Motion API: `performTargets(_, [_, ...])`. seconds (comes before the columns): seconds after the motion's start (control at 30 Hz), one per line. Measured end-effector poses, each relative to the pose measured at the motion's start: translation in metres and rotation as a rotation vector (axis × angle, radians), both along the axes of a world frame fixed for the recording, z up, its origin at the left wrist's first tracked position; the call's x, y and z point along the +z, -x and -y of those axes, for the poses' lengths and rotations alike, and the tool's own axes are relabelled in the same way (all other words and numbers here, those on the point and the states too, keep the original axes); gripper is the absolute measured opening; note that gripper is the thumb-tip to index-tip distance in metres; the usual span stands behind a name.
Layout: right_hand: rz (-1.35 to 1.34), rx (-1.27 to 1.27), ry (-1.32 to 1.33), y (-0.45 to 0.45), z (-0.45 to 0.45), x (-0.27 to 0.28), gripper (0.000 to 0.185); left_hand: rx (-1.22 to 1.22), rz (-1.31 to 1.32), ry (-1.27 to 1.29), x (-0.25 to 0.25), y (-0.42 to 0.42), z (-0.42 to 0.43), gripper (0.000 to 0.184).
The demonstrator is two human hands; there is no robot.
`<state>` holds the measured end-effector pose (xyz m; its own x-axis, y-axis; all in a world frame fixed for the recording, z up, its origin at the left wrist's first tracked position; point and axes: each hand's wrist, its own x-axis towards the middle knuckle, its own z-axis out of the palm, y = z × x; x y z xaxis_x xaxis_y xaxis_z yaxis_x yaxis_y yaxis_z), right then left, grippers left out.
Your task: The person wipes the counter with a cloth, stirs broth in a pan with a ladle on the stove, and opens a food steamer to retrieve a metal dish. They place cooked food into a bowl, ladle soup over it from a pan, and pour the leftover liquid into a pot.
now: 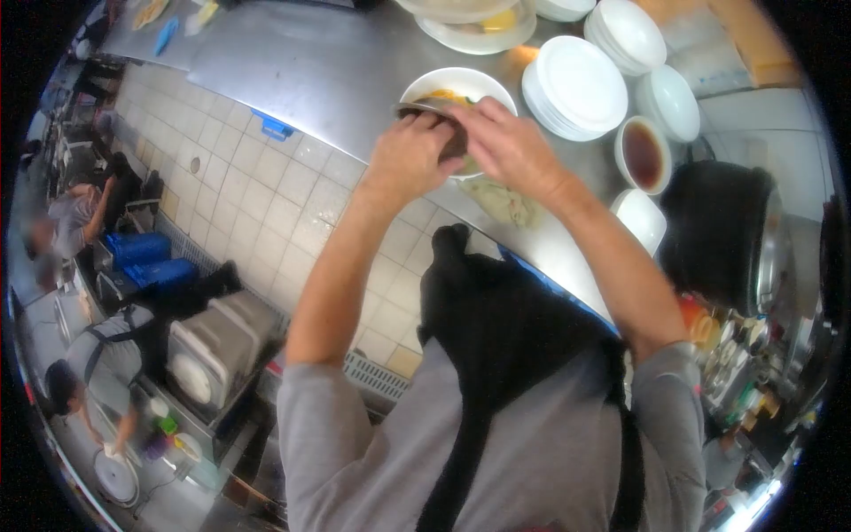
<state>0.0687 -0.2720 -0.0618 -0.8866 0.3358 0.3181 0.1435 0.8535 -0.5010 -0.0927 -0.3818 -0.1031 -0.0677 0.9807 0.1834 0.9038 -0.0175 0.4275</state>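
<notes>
A dark, curved, bowl-like dish with a greyish rim (456, 140) is tilted over a white bowl (485, 78) on the steel counter. My left hand (408, 160) has its fingers curled over the dish's near side. My right hand (505, 146) closes on its right edge, thumb and fingers bent around it. Yellow-orange food (446, 94) shows inside the white bowl, partly covered by the dish. What lies within the dish is hidden by my fingers. Just below the bowl, a crumpled greenish cloth (503, 203) rests at the counter edge.
Stacked white plates (581, 84) and bowls (625, 35) stand to the right. Beside them are a bowl of dark brown liquid (643, 155) and a large black pot (714, 230). The steel counter (292, 75) extends left. Two people work at the far left, across the tiled floor (257, 168).
</notes>
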Motion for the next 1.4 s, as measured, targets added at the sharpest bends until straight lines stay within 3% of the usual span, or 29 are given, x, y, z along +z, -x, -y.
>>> performTargets(0.23, [-0.098,-0.101,-0.041,-0.002,-0.011,0.015,0.046,0.032,0.044,0.082,0.006,-0.002,0.003,0.039])
performTargets(0.3, [-0.278,-0.153,-0.040,-0.009,-0.021,0.019,0.044,0.108,0.122,0.028,0.006,0.004,0.005,0.037])
performTargets(0.47, [-0.349,-0.297,-0.010,-0.062,-0.018,0.035,0.039,0.193,0.237,-0.024,0.018,0.022,0.003,0.034])
performTargets(0.53, [-0.326,-0.367,-0.020,-0.093,-0.009,0.030,0.038,-0.106,0.232,-0.028,0.017,0.019,-0.002,0.031])
performTargets(0.7, [-0.244,-0.439,-0.075,-0.181,0.031,0.003,0.044,-0.138,0.097,0.134,0.010,0.008,-0.022,0.027])
performTargets(0.8, [-0.247,-0.496,0.082,-0.222,0.058,0.005,0.049,-0.283,-0.028,-0.057,0.023,-0.003,-0.032,0.031])
performTargets(0.87, [-0.197,-0.622,0.112,-0.244,0.077,0.016,0.050,-0.378,-0.171,0.272,0.042,-0.011,-0.032,0.033])
performTargets(0.9, [-0.203,-0.637,0.156,-0.256,0.084,0.018,0.050,-0.399,-0.177,0.163,0.031,-0.004,-0.030,0.038])
performTargets(0.97, [-0.199,-0.738,0.163,-0.273,0.099,0.024,0.047,-0.368,-0.267,0.317,0.058,-0.006,-0.038,0.041])
performTargets(1.0, [-0.209,-0.780,0.165,-0.280,0.106,0.024,0.047,-0.394,-0.254,0.156,0.058,0.000,-0.040,0.036])
performTargets(1.13, [-0.267,-0.904,0.156,-0.306,0.144,0.017,0.046,-0.394,0.005,-0.137,0.105,-0.060,-0.049,0.028])
performTargets(1.17, [-0.277,-0.927,0.144,-0.312,0.152,0.017,0.046,-0.420,0.001,-0.148,0.109,-0.079,-0.047,0.028])
performTargets(1.23, [-0.285,-0.935,0.130,-0.330,0.161,0.017,0.047,-0.536,0.282,-0.091,0.107,-0.125,-0.051,0.027])
performTargets(1.4, [-0.367,-1.029,0.058,-0.386,0.208,0.018,0.046,-0.760,0.424,-0.100,0.128,-0.280,-0.020,0.015])
